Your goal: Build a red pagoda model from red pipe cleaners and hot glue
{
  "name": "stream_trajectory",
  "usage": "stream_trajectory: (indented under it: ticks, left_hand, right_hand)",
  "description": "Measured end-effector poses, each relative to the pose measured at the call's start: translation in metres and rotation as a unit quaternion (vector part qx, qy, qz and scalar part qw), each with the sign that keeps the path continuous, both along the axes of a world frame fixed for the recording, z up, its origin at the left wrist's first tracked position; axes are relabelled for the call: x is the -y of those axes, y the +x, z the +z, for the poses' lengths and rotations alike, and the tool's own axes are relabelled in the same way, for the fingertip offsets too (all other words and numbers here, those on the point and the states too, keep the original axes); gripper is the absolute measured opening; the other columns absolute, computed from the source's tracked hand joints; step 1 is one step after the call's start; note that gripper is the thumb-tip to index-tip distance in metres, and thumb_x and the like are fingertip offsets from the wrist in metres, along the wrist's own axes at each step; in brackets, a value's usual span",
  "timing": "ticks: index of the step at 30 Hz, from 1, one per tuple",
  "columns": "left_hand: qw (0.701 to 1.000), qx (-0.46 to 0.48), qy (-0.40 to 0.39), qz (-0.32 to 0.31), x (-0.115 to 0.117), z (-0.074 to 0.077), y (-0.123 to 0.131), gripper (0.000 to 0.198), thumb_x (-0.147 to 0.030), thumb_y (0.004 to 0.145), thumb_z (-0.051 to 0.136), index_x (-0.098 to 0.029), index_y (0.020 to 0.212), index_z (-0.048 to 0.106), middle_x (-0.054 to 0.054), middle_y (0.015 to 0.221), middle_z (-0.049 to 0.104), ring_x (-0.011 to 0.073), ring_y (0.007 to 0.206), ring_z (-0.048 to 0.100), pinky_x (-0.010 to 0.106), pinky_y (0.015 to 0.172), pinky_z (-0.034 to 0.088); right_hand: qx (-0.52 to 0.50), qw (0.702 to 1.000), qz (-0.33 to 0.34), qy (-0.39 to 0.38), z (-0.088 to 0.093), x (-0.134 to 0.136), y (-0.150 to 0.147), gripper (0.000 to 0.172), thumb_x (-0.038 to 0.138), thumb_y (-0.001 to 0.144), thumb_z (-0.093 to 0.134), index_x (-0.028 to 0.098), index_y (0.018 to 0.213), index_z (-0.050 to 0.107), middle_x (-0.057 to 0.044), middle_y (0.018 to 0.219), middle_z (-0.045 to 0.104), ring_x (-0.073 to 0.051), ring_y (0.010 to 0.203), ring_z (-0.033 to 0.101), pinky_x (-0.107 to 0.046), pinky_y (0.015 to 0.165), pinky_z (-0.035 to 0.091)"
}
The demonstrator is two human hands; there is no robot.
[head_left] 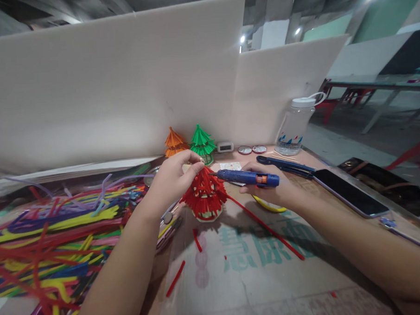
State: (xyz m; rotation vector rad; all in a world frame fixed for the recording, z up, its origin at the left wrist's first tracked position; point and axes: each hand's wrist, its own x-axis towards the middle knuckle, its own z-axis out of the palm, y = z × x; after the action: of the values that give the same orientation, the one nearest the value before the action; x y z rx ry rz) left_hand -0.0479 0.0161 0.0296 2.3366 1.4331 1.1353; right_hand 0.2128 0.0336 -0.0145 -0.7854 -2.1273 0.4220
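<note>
A red pagoda-like model (205, 202) with fringed tiers stands on a printed sheet (250, 285). My left hand (179, 175) pinches its top, thumb and forefinger together at the peak. In my right hand (267, 185) is a blue glue gun (249, 177), held level with its nozzle touching or very near the upper red tier. A long red pipe cleaner (269, 228) runs from the model's right side down across the sheet. Two short red pieces, one of them a red strip (175, 279), lie in front of the model.
Many coloured pipe cleaners (60, 229) cover the left side. Behind stand an orange model (174, 141), a green model (201, 141) and a water bottle (294, 128). On the right are a phone (349, 192) and a dark blue tool (287, 166). A white panel (123, 87) rises behind.
</note>
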Motion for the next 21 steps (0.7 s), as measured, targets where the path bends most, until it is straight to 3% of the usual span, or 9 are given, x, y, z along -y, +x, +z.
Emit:
stream_trajectory:
  ticks: [21]
  left_hand:
    - [1.0,-0.007,0.012,-0.011,0.0028,0.0024,0.0023,0.017,-0.035,0.093,0.055,-0.02,0.089,0.063,0.004,0.094,0.073,0.0219,0.088,0.066,0.034,0.085,0.049]
  right_hand:
    - [-0.009,0.999,-0.02,0.048,0.0009,0.0019,-0.0001,0.027,0.043,0.079,0.077,0.021,0.079,0.062,0.001,0.069,0.061,-0.015,0.062,0.053,-0.028,0.062,0.04]
